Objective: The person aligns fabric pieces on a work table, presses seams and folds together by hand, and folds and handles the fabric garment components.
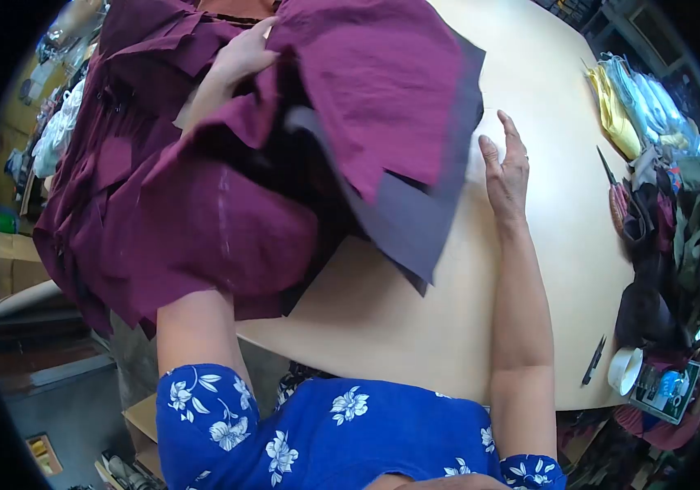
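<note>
My left hand (240, 61) is at the upper left among maroon fabric, its fingers closed on the edge of a maroon cloth piece (382, 73). That piece is lifted and has a dark grey layer (415, 229) along its edge and underside. More maroon fabric (211, 220) drapes over my left forearm and hides part of it. To the right of the raised cloth, my right hand (509, 171) is over the table with thumb and fingers apart. It holds nothing, and a small gap separates it from the grey edge.
The pale table (562, 310) has a curved right edge. Along that side are scissors (615, 192), dark cloth scraps (652, 302), a black pen (594, 359), a white bowl (626, 371) and yellow and light-blue bundles (611, 106). A cardboard box (11, 261) stands at left.
</note>
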A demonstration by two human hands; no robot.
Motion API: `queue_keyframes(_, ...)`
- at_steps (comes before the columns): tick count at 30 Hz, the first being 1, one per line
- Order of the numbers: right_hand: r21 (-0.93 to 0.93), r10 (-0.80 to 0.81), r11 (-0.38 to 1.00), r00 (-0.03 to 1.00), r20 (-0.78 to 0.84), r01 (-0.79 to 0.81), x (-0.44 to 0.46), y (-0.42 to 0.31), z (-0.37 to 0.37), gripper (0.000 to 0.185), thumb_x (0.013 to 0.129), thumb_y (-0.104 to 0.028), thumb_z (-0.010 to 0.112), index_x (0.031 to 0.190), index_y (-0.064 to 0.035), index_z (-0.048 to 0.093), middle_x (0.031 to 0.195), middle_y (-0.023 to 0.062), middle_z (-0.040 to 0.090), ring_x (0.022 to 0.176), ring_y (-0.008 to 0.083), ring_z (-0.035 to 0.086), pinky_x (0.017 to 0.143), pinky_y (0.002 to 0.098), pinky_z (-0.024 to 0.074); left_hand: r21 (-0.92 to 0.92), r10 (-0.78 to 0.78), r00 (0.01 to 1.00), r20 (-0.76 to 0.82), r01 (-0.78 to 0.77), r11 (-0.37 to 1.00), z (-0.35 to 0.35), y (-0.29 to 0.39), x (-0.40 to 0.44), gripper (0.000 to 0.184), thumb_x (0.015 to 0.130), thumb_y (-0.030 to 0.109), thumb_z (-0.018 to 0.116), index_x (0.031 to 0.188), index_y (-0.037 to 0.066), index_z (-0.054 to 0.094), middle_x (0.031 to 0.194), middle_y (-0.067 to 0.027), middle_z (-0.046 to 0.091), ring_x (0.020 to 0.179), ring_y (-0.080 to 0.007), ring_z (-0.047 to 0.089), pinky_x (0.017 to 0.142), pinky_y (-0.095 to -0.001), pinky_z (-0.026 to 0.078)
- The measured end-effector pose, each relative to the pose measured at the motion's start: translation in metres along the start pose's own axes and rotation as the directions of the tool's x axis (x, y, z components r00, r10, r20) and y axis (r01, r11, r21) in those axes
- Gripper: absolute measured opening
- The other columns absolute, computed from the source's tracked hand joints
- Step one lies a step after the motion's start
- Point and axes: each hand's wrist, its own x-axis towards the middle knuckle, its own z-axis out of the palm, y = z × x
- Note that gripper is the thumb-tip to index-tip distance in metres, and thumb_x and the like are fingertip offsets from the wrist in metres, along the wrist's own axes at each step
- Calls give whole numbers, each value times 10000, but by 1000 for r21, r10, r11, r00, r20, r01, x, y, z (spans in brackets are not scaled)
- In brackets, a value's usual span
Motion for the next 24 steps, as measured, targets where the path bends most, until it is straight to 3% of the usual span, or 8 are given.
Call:
queue_keyframes(5,111,-73,992,989,131,59,-2,6,23,690,832,-506,553,1354,-97,363,1352,157,420,1272,313,367,1063,432,258,85,-194,981,8,193,978,29,-42,-7,583,686,191,590,1248,73,495,1157,-175,575,1077,-283,552,918,-351,426)
queue_keyframes(7,174,-61,984,980,187,28,-3,-6,27,756,809,-552,555,1377,-109,326,1368,162,399,1291,313,345,1076,449,231,100,-196,980,42,191,976,39,-36,-10,579,689,195,596,1246,71,497,1153,-171,576,1070,-276,555,909,-347,430)
queue_keyframes(10,98,-112,991,968,225,92,-2,-12,31,793,799,-568,557,1396,-121,291,1387,165,374,1308,317,321,1086,468,197,90,-145,986,79,138,986,51,-17,-17,574,694,200,606,1243,68,500,1148,-164,577,1060,-266,558,895,-342,435)
queue_keyframes(14,59,-115,993,974,196,105,-1,-7,30,755,800,-468,607,1383,-93,307,1379,175,376,1290,323,344,1065,444,258,-7,20,998,59,-20,1000,68,6,-18,568,700,206,619,1239,64,503,1141,-154,579,1046,-252,563,877,-336,443)
queue_keyframes(18,195,-194,964,979,64,178,-3,-3,30,726,765,-342,679,1331,-21,358,1320,196,414,1231,339,399,1038,387,317,-68,154,986,66,-150,986,83,20,-13,563,707,213,631,1234,60,507,1134,-145,581,1033,-239,568,859,-329,450)
queue_keyframes(19,241,-150,963,980,128,116,-8,-6,23,719,794,-333,651,1370,-55,322,1410,181,327,1315,299,301,1086,363,239,-77,171,982,79,-165,983,88,20,-10,562,709,215,635,1233,59,508,1132,-143,582,1029,-235,569,854,-327,452)
queue_keyframes(20,158,-143,980,982,124,123,-14,1,26,713,800,-329,645,1372,-57,316,1416,185,312,1330,304,274,1094,363,223,-89,176,980,95,-167,982,89,22,-9,560,710,217,638,1232,58,509,1131,-141,582,1026,-232,570,849,-326,453)
queue_keyframes(24,43,-221,975,939,262,218,-48,3,-3,656,805,-260,624,1340,-23,328,1370,235,348,1285,378,311,1064,405,279,-98,101,982,162,-86,991,74,13,-20,555,717,223,651,1228,54,513,1124,-131,585,1012,-218,575,831,-319,461)
